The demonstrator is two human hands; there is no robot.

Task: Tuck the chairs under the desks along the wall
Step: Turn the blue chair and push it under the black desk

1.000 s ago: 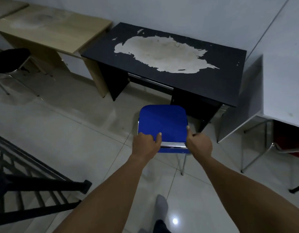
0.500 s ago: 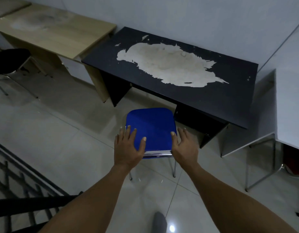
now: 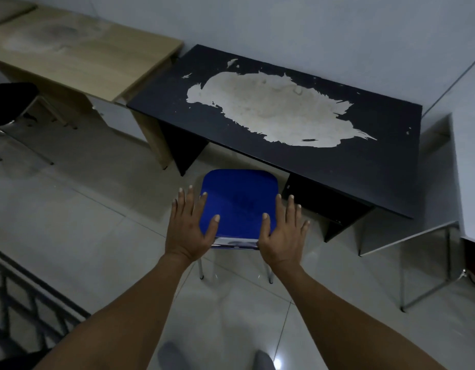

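No legible text, labels, brand marks, numbers or signs anywhere in my view. I checked every surface in sight and found no writing on any of them.
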